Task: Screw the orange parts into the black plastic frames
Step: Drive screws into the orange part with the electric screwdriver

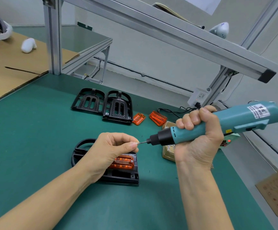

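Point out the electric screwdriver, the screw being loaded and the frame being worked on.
electric screwdriver [218,121], head view, on its teal body.
screw [136,143], head view, on its head at the left fingertips.
black plastic frame [123,175], head view, on its near edge.

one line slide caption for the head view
Left hand sets a screw on the electric screwdriver held in the right hand.

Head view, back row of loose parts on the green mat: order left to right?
Left black frame → right black frame → flat orange part → tilted orange part.
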